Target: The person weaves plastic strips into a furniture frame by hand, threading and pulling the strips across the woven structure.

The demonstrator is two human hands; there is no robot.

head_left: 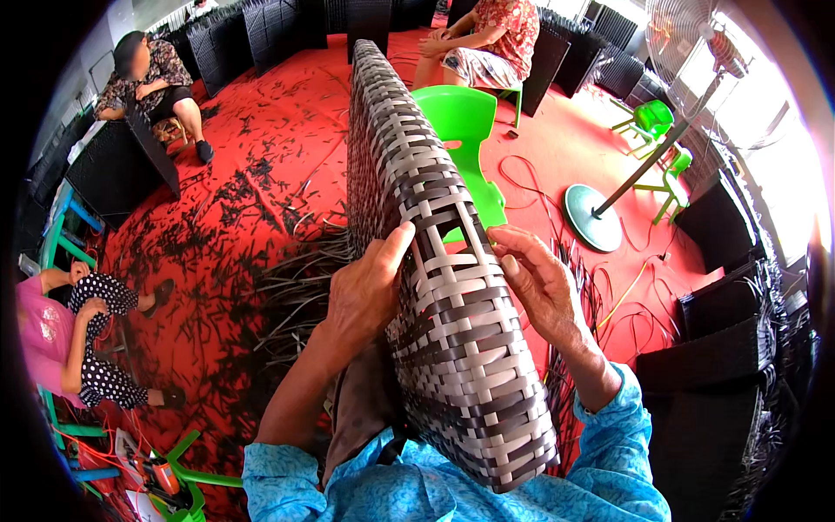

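A long woven panel (474, 326) of grey and dark brown flat plastic strips stands on edge before me, its lower end against my body. Its narrow side faces up and has an open gap in the weave near the middle. My left hand (361, 291) grips the panel's left side, thumb lying on the edge beside the gap. Across the gap, my right hand (544, 283) has thumb and fingers closed at the panel's right edge, apparently on a dark strip; the fingers partly hide it. Loose long strips (304, 291) lie on the floor to the left.
Red floor covering (235, 113) carries scattered dark scraps. A green chair (465, 130) stands beyond the panel; a pedestal fan (596, 216) is at right. Black woven panels (704, 374) line the right. Three other people (74, 331) sit around, and cords cross the floor.
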